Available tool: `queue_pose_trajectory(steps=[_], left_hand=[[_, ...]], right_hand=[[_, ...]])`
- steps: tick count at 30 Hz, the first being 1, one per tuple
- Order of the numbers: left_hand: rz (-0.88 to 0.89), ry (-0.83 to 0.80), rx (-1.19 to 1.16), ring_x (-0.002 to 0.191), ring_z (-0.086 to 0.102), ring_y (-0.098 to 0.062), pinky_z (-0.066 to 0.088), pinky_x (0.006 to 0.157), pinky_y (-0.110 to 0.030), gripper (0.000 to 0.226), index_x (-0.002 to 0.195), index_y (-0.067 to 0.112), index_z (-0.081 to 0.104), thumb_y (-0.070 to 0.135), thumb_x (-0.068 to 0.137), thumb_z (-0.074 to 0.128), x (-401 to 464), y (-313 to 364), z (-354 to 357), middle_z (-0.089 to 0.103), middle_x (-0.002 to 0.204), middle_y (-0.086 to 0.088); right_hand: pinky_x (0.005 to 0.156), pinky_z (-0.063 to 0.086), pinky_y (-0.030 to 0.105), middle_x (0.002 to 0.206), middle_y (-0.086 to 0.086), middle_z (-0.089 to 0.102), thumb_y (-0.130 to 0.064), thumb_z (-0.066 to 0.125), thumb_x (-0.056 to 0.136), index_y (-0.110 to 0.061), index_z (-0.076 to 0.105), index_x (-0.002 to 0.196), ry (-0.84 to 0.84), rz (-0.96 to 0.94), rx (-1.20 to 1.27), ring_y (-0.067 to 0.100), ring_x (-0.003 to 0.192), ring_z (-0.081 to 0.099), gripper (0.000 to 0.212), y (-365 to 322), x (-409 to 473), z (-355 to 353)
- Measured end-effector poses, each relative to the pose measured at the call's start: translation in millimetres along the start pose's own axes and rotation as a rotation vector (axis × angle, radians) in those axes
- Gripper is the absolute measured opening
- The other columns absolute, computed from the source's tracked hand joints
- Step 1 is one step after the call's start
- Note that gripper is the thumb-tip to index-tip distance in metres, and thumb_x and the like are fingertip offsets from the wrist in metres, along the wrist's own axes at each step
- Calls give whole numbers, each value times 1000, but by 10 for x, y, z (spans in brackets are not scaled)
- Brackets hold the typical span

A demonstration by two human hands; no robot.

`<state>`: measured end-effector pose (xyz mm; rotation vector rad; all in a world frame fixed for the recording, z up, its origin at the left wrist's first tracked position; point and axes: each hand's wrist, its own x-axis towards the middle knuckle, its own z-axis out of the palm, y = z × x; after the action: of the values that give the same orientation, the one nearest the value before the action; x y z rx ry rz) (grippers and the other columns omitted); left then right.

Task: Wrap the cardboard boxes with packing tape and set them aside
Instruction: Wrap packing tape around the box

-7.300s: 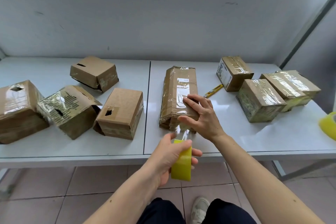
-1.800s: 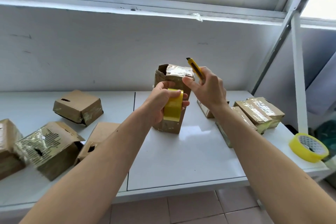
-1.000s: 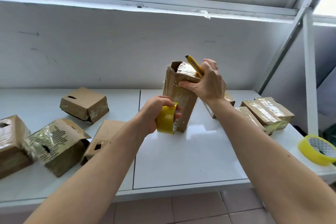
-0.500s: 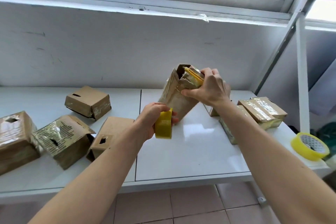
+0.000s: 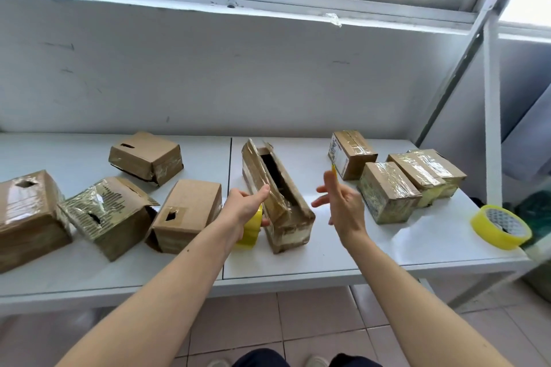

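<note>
Lowered flat since earlier, long box (image 5: pixel 275 197) lies between both hands' fingers (image 5: pixel 323 189).

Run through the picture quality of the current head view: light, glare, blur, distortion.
Head view: bright window light from the upper right, blown out at that corner; glare patches on the white table and on the long box's tape; wide-angle bending tilts the shelf post; the right hand is slightly motion-blurred, so the yellow tip behind it is unclear; the left hand and its tape roll read sharper.
</note>
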<state>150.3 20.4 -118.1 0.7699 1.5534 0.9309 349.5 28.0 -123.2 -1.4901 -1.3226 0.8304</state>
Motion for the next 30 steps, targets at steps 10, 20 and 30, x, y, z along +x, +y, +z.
queue_pose_trajectory(steps=[10, 20, 30], left_hand=[[82, 91, 175, 91, 69, -30, 58, 56, -33, 73, 121, 8, 39, 32, 73, 89, 220, 3, 158, 60, 116, -12], [29, -121, 354, 69, 64, -16, 55, 54, -28, 30, 83, 13, 59, 24, 77, 87, 208, 159, -50, 67, 82, -4], [14, -54, 381, 73, 66, -21, 56, 57, -30, 44, 85, 16, 56, 41, 70, 89, 343, 180, -20, 68, 92, -9]], right_hand=[[83, 55, 32, 90, -4, 73, -45, 75, 83, -27, 72, 99, -265, 113, -280, 17, 89, 69, 24, 100, 416, 441], [57, 45, 29, 96, 3, 70, -46, 65, 88, -15, 68, 92, -266, 238, -68, 16, 84, 60, 31, 25, 535, 364], [79, 59, 40, 96, 0, 73, -49, 73, 84, -25, 71, 107, -218, 160, -177, 19, 88, 69, 33, 82, 774, 670]])
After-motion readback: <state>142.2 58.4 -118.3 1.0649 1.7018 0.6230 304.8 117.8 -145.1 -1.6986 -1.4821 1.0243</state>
